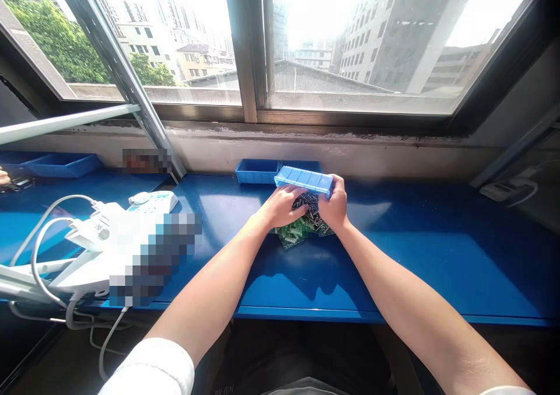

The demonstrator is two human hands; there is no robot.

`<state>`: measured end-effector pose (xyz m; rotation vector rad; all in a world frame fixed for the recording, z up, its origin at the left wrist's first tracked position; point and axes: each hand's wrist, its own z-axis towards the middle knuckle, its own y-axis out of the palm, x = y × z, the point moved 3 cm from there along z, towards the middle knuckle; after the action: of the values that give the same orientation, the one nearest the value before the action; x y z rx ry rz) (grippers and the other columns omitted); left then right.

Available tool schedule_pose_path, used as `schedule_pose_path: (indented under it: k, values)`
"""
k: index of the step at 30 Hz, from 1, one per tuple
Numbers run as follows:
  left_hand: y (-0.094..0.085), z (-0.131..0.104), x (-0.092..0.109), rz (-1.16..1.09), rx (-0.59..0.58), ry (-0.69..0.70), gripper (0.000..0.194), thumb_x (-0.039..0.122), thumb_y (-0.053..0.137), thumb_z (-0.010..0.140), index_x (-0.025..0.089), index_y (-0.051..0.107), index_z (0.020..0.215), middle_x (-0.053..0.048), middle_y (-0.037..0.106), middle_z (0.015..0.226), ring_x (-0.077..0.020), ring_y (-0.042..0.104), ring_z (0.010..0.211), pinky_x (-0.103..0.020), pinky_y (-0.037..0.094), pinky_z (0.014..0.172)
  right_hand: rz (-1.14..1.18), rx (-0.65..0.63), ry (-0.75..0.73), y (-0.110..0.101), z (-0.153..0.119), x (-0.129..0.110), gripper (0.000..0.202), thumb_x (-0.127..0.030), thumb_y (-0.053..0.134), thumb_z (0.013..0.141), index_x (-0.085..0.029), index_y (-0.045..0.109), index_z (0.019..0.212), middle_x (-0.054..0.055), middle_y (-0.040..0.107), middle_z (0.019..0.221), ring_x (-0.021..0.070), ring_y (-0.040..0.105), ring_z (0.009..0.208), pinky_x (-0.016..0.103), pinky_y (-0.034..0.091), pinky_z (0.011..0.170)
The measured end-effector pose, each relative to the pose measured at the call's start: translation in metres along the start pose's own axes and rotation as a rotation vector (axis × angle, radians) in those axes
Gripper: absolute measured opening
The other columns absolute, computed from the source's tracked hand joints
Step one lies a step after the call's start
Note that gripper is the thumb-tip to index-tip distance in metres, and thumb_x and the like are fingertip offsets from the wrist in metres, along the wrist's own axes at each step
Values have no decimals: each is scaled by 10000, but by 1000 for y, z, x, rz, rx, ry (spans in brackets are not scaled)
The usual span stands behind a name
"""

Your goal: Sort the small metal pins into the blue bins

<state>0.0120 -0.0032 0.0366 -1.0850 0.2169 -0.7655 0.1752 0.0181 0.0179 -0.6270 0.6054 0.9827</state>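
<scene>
A light-blue plastic bin (pixel 305 179) is tipped on its side above the table, its ribbed face turned up. My right hand (pixel 333 205) grips its right end. My left hand (pixel 284 207) is at the bin's lower left edge, fingers stretched out and thumb apart; whether it bears any of the bin's weight, I cannot tell. Beneath the bin and between my hands lies a pile of small metal pieces that look like screws (pixel 313 208). Small clear packets with green and white contents (pixel 292 233) are spread at the pile's near side. The bin's inside is hidden.
Two darker blue bins (pixel 258 171) stand against the wall behind, one partly covered. To the left are white power strips and plugs with cables (pixel 94 226) and a metal shelf post (pixel 126 74). Another person's hand (pixel 3 177) shows at the far left. The blue table's front edge (pixel 306 312) is near me.
</scene>
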Motion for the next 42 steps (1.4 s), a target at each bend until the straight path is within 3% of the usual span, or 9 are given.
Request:
schedule_pose_path:
  k: [6,11,26,35,42]
  values:
    - [-1,0,14,44,-31,-21,546,532,493,836,220,502,1285,-110,531,1303,-308,463,1218,-478,385,1024,-13,-6,-51,0,-1,-2,435,-156,500,660,-235,432,1082,57,576,1003,217,557,875,407,477,840]
    - [0,0,15,41,-85,-50,579,580,503,809,245,508,1281,-106,516,1314,-329,453,1213,-504,389,1006,-23,-19,-113,-1,-1,-6,430,-169,520,676,-240,426,1089,68,577,1022,231,558,904,415,478,849]
    - [0,0,14,40,-128,-55,557,579,520,792,230,561,1223,-110,532,1287,-320,464,1199,-490,411,987,-66,-34,-138,-2,0,-4,482,-123,491,638,-234,424,1103,76,574,1042,231,551,918,422,473,850]
    - [-3,-2,14,8,-149,-74,522,552,520,796,251,560,1220,-91,527,1297,-307,450,1209,-472,382,1018,-126,-72,-258,-5,0,-9,528,-98,485,605,-224,413,1113,85,577,1033,233,557,908,417,485,812]
    - [-2,-2,14,-5,-164,-76,523,554,523,792,230,584,1198,-103,541,1269,-315,466,1187,-466,396,1000,-156,-58,-265,-8,2,-10,533,-92,468,595,-220,422,1111,89,577,1039,240,559,930,419,481,820]
